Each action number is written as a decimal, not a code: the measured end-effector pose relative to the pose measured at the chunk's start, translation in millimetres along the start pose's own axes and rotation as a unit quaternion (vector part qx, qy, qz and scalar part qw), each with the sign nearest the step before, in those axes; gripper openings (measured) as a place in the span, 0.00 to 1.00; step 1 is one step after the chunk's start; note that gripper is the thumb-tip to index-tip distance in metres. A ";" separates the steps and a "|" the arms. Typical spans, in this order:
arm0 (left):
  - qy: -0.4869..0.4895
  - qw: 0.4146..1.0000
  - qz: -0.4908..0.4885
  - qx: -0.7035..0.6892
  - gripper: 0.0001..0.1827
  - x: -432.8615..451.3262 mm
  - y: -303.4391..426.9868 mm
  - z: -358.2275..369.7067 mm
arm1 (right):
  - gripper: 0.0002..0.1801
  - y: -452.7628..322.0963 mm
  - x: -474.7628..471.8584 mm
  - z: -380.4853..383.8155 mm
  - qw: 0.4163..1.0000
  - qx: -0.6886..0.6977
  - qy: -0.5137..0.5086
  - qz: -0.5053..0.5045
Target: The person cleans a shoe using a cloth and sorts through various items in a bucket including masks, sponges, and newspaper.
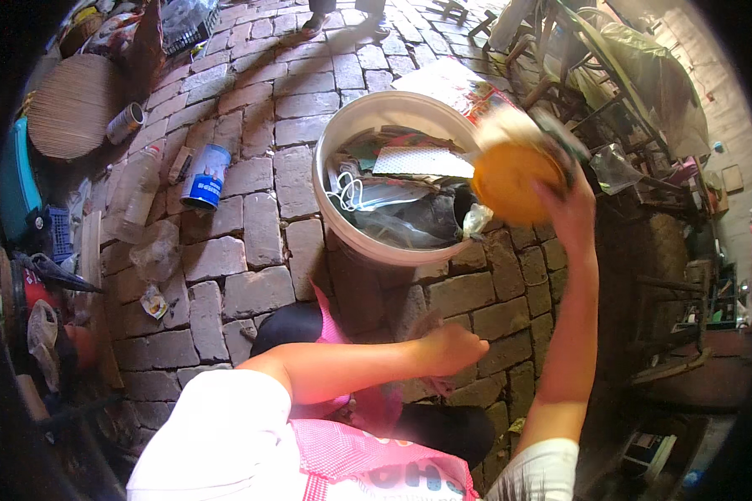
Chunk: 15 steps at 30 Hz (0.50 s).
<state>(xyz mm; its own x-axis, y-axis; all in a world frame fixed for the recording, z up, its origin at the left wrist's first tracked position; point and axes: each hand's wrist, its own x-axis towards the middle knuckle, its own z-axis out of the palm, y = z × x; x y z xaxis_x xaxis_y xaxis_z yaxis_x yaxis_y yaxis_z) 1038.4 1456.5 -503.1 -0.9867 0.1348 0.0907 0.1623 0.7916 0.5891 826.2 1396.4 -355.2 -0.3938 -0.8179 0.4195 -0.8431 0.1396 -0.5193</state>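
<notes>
My right hand (570, 206) is raised at the right side of a large white plastic bucket (382, 252). It grips a round yellow-orange object (517, 181), blurred by motion, possibly a container or lid. In the bucket lie a white dotted sheet (423, 161), white cord loops (349, 193), dark plastic pieces and clear film. A crumpled translucent plastic bag (476, 220) hangs at its right rim. My left hand (454, 349) is curled in front of my lap, above the bricks. Blurred pinkish material shows beside it; whether the hand holds this is unclear.
Left of the bucket, a blue tin can (207, 177), a clear plastic bottle (139, 194) and a crumpled plastic bag (156, 250) lie on the brick floor (260, 294). Wooden chairs and covered items (652, 81) crowd the right. A person's feet (316, 25) stand at the far end.
</notes>
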 end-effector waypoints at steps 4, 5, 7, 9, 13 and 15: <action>-0.025 0.997 -0.036 -0.061 0.08 -4.8 -5.7 -19.6 | 0.19 -58.8 74.7 91.1 0.942 -0.281 -0.026 -0.181; -0.028 0.995 -0.037 -0.084 0.08 -3.6 -5.7 -20.0 | 0.12 -49.8 84.0 117.0 0.905 -0.348 -0.012 -0.245; 0.052 0.995 -0.006 -0.080 0.05 -10.7 -19.0 -14.0 | 0.09 -59.8 84.0 161.7 0.852 -0.454 -0.054 -0.253; 0.100 0.989 0.020 -0.109 0.04 -3.1 -20.5 -13.9 | 0.14 -32.2 70.8 188.4 0.878 -0.405 -0.023 -0.254; 0.011 0.906 -0.086 -0.414 0.10 -8.6 -29.0 -11.7 | 0.28 -48.6 34.5 202.6 0.923 -0.319 -0.159 -0.145; -0.072 0.874 -0.082 -0.474 0.11 -12.8 -30.1 -3.9 | 0.22 -63.6 51.5 199.1 0.911 -0.285 -0.292 -0.056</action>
<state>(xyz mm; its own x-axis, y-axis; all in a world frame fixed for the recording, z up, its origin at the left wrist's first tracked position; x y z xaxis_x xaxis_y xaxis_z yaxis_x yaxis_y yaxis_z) 1046.1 1428.7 -518.9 -0.9738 0.1937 -0.1188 -0.1272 -0.0318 0.9914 932.5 1234.2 -448.9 -0.1717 -0.9792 -0.1081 -0.9849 0.1680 0.0428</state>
